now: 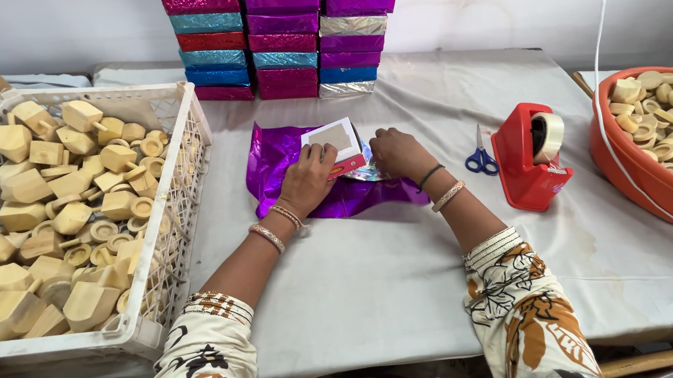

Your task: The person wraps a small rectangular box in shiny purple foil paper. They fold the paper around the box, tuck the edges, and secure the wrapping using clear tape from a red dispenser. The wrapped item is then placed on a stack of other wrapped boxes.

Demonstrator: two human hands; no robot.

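A small box (335, 142) with a white top and a red side lies on a sheet of shiny purple wrapping foil (269, 167) spread on the table. My left hand (307, 177) rests on the foil, its fingers pressed against the box's left side. My right hand (399, 152) sits at the box's right side, fingers curled on the foil beside it. Both wrists wear bangles. Whether either hand grips the box is unclear.
A white plastic crate (184, 179) of pale wooden pieces stands at the left. Stacks of foil-wrapped boxes (282, 38) line the back. Blue-handled scissors (481, 159), a red tape dispenser (529, 158) and an orange tub (640, 176) of wooden pieces are on the right.
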